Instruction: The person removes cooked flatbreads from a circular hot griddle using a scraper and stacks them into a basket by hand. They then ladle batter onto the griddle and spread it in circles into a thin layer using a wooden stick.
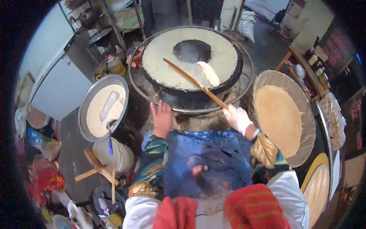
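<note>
Right hand [236, 119]: gloved, gripping wooden spreader stick [181, 71], reaching forward-left over batter [162, 47] on round griddle [190, 51] | Left hand [163, 119]: open, fingers near metal ring [198, 111] | Advised: stick level, pressure light, strokes even | Clearance: open above griddle; ring ahead, batter bowl [82, 114] leftward, pancake tray [308, 133] rightward.
</note>
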The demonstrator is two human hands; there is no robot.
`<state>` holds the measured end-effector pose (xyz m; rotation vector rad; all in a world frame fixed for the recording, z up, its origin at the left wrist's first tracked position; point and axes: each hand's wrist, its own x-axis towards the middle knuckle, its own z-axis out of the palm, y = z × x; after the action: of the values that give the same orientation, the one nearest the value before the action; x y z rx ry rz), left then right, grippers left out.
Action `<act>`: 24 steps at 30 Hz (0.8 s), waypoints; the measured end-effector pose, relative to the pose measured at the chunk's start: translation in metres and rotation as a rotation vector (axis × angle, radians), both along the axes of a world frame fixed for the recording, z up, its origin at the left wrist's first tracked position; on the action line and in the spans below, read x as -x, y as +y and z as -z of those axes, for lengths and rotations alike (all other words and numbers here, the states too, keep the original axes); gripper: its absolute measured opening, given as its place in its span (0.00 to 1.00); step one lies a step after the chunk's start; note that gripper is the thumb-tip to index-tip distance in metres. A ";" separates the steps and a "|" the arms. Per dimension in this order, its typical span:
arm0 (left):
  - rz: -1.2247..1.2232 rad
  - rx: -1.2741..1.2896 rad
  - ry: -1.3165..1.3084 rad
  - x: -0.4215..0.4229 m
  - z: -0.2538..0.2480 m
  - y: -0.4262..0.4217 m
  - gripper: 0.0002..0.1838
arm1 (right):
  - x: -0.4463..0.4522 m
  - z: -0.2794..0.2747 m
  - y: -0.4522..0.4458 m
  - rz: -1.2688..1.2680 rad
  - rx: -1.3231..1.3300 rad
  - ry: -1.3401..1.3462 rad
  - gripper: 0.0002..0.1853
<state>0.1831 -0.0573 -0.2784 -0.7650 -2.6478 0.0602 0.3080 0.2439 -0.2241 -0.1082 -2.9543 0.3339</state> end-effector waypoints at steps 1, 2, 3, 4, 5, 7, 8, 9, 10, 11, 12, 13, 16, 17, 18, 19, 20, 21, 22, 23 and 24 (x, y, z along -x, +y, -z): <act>0.001 0.019 0.030 0.002 0.001 -0.008 0.20 | -0.028 0.000 0.002 -0.049 0.005 0.019 0.12; -0.018 0.018 0.017 0.002 0.002 -0.012 0.20 | -0.053 0.009 0.010 -0.035 -0.057 -0.114 0.11; -0.033 -0.013 0.050 0.003 0.004 -0.016 0.21 | -0.078 0.003 0.017 -0.143 -0.072 -0.169 0.10; -0.049 -0.040 0.084 0.001 0.004 -0.020 0.22 | -0.103 0.008 0.020 -0.001 0.011 -0.135 0.10; -0.085 -0.052 0.007 -0.010 -0.003 -0.016 0.24 | -0.123 0.013 0.025 -0.005 -0.130 -0.134 0.13; -0.027 -0.095 -0.043 -0.039 -0.017 0.007 0.26 | -0.141 0.042 0.044 0.136 -0.107 -0.249 0.15; 0.048 -0.140 -0.084 -0.050 -0.018 0.022 0.27 | -0.140 0.033 0.037 0.173 -0.079 -0.274 0.16; 0.085 -0.172 -0.113 -0.058 -0.013 0.040 0.28 | -0.131 0.032 0.031 0.176 -0.081 -0.282 0.16; 0.123 -0.207 -0.139 -0.060 -0.008 0.055 0.29 | -0.114 0.029 0.024 0.185 -0.088 -0.282 0.16; 0.124 -0.214 -0.140 -0.063 -0.004 0.068 0.29 | -0.098 0.026 0.022 0.194 -0.098 -0.279 0.15; 0.135 -0.204 -0.153 -0.065 -0.001 0.080 0.28 | -0.082 0.032 0.026 0.151 -0.110 -0.211 0.15; 0.144 -0.193 -0.166 -0.067 0.002 0.085 0.28 | -0.065 0.033 0.027 0.141 -0.136 -0.166 0.15; 0.084 -0.100 -0.077 -0.063 0.010 0.079 0.26 | -0.011 0.047 0.044 0.132 -0.213 -0.084 0.14; 0.075 -0.097 -0.072 -0.062 0.010 0.074 0.26 | 0.005 0.045 0.047 0.127 -0.217 -0.043 0.15; 0.086 -0.096 -0.074 -0.060 0.010 0.068 0.26 | 0.018 0.040 0.050 0.149 -0.202 -0.074 0.15; 0.098 -0.096 -0.075 -0.057 0.010 0.064 0.26 | 0.031 0.036 0.053 0.175 -0.195 -0.097 0.16; 0.088 -0.094 -0.066 -0.055 0.010 0.060 0.26 | 0.043 0.031 0.055 0.201 -0.190 -0.118 0.16; 0.076 -0.078 -0.068 -0.054 0.010 0.059 0.26 | 0.050 0.026 0.057 0.234 -0.155 -0.136 0.17; 0.064 -0.064 -0.072 -0.054 0.012 0.058 0.26 | 0.054 0.024 0.059 0.224 -0.159 -0.131 0.17; 0.054 -0.071 -0.069 -0.054 0.015 0.059 0.26 | 0.055 0.022 0.062 0.184 -0.139 -0.116 0.17; 0.040 -0.073 -0.085 -0.037 0.009 0.035 0.26 | 0.070 0.008 0.038 0.155 -0.131 -0.129 0.17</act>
<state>0.2199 -0.0224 -0.2877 -0.8126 -2.6963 -0.0814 0.2382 0.2823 -0.2319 -0.3522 -3.0595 0.1166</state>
